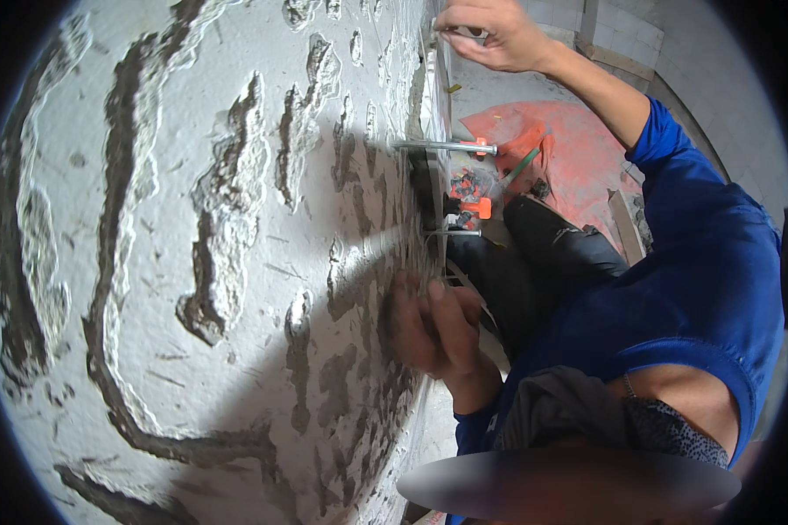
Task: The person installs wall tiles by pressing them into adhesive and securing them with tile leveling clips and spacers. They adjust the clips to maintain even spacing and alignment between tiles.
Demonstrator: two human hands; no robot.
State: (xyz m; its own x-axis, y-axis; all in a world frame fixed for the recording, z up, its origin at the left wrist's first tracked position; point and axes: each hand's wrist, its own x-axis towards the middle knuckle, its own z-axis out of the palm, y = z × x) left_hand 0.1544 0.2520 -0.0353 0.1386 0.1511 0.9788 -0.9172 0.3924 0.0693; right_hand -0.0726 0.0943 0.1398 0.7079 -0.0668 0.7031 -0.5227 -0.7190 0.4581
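Note:
My right hand [490, 35] is at the top, beside the far end of a thin upright slab edge [444, 96] along the grey wall. Its thumb and fingers are bent together; whatever they hold is too small to name. Lower down, my left hand [438, 328] is close against the wall in shadow, fingers pinched and partly blurred, their contents hidden. Between the hands, a metal pin [451, 147] with a red piece and a thinner metal pin [455, 233] stick out past the edge. A red plastic T-shaped clip [475, 208] sits between the pins.
Rough gouges and raised mortar patches cover the wall [175, 219] on the left. Below lie a red sheet [578, 131], a heap of small red and black pieces [471, 185], a green-and-clear tube [521, 164] and a wooden strip [624, 226]. My dark-trousered legs [552, 236] are beside them.

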